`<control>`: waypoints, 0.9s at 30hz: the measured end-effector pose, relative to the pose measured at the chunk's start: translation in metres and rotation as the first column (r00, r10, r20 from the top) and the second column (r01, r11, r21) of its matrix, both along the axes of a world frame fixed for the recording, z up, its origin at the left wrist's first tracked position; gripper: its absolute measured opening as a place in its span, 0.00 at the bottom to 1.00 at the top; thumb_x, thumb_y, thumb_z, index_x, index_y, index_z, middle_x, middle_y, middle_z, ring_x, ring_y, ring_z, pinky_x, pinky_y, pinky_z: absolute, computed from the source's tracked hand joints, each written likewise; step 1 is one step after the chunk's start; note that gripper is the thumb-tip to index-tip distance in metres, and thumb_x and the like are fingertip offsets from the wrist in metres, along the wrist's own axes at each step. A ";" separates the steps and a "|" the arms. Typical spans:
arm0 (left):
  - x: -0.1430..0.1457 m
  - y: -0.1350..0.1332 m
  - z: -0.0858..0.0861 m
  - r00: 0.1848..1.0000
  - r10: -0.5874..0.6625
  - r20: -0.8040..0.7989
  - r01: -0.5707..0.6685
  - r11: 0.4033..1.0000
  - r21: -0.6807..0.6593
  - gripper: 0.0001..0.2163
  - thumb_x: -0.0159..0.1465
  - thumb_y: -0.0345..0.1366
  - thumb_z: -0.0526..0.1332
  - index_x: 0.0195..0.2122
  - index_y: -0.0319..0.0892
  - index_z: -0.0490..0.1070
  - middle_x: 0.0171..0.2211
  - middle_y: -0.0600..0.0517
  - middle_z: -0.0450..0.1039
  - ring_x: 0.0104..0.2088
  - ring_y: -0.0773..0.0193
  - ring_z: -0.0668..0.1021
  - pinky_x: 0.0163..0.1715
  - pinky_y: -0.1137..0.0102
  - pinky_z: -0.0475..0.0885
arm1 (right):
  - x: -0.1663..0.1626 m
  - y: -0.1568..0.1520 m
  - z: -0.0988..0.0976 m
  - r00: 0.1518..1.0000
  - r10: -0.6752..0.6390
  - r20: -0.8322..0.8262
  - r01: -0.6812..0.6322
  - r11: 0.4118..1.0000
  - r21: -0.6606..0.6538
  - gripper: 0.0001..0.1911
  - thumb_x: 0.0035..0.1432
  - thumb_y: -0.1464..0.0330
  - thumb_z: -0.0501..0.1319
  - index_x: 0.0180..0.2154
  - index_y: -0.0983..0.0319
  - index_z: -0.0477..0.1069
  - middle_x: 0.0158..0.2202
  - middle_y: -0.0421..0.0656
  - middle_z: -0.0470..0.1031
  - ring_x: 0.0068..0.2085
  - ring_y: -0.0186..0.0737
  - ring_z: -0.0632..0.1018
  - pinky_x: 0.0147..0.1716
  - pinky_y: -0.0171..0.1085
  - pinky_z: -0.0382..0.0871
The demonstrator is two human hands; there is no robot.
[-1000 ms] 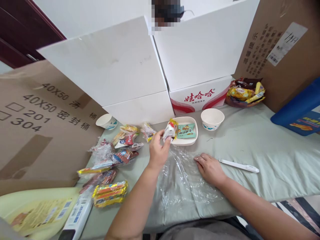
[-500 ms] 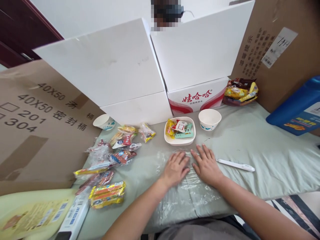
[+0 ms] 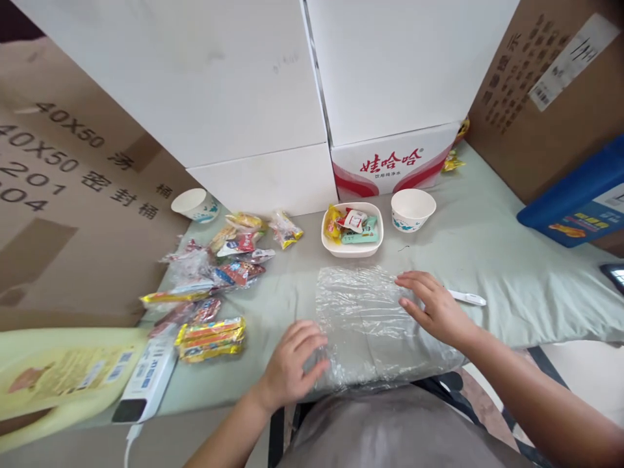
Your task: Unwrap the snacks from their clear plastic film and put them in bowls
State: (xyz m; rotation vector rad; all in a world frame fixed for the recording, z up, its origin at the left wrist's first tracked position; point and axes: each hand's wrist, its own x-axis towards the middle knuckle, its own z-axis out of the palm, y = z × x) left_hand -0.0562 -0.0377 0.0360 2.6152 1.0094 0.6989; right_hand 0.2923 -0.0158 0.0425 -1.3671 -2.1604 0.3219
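A sheet of clear plastic film (image 3: 363,312) lies flat on the pale green table cover in front of me. My left hand (image 3: 291,366) rests with fingers spread on the film's near left corner. My right hand (image 3: 432,307) lies flat and open on its right edge. Just beyond the film stands a white rectangular dish (image 3: 351,246) with a few snack packets (image 3: 351,224) in it. A white paper bowl (image 3: 412,208) sits to the right of the dish.
Several loose snack packets (image 3: 214,286) lie scattered at the left. A white pen-like tool (image 3: 467,298) lies by my right hand. White boxes (image 3: 253,104) and brown cartons (image 3: 63,195) wall the back; a second paper bowl (image 3: 194,204), a blue box (image 3: 580,205) and a white charger-like device (image 3: 146,383) sit around.
My left hand dropped a packet into the dish, then both hands pressed on the film and slid apart, left toward the near left corner, right to the right edge. The camera tilted downward.
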 end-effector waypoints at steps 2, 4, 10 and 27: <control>0.002 -0.021 -0.004 0.987 -0.135 -0.086 0.132 0.991 -0.038 0.21 0.60 0.43 0.63 0.53 0.42 0.68 0.50 0.43 0.74 0.55 0.50 0.72 0.53 0.54 0.72 | 0.013 -0.012 0.002 0.992 0.123 0.009 -0.123 0.990 -0.065 0.17 0.67 0.61 0.54 0.53 0.59 0.69 0.51 0.50 0.75 0.54 0.46 0.73 0.51 0.47 0.71; 0.005 -0.033 -0.013 0.971 -0.168 -0.168 0.169 0.986 -0.012 0.23 0.60 0.40 0.64 0.56 0.43 0.67 0.56 0.43 0.71 0.60 0.47 0.68 0.55 0.52 0.69 | 0.021 -0.021 -0.005 0.980 0.189 0.062 -0.180 0.975 -0.129 0.17 0.67 0.61 0.54 0.53 0.59 0.69 0.52 0.49 0.74 0.54 0.46 0.73 0.52 0.47 0.72; 0.014 -0.032 -0.024 0.989 -0.150 -0.003 0.150 0.989 -0.018 0.08 0.64 0.26 0.57 0.41 0.43 0.73 0.42 0.49 0.78 0.55 0.59 0.74 0.55 0.63 0.71 | 0.021 -0.022 -0.034 0.967 0.089 0.237 -0.067 0.993 -0.100 0.22 0.67 0.59 0.52 0.57 0.61 0.68 0.61 0.51 0.66 0.63 0.53 0.65 0.60 0.55 0.63; -0.005 -0.022 -0.012 0.967 0.203 0.154 -0.141 0.930 -0.341 0.07 0.67 0.30 0.54 0.41 0.43 0.71 0.38 0.50 0.79 0.37 0.65 0.82 0.39 0.73 0.76 | 0.031 -0.077 -0.039 0.905 0.347 0.247 -0.339 0.938 -0.075 0.26 0.64 0.69 0.57 0.63 0.62 0.60 0.61 0.49 0.66 0.67 0.50 0.57 0.62 0.55 0.57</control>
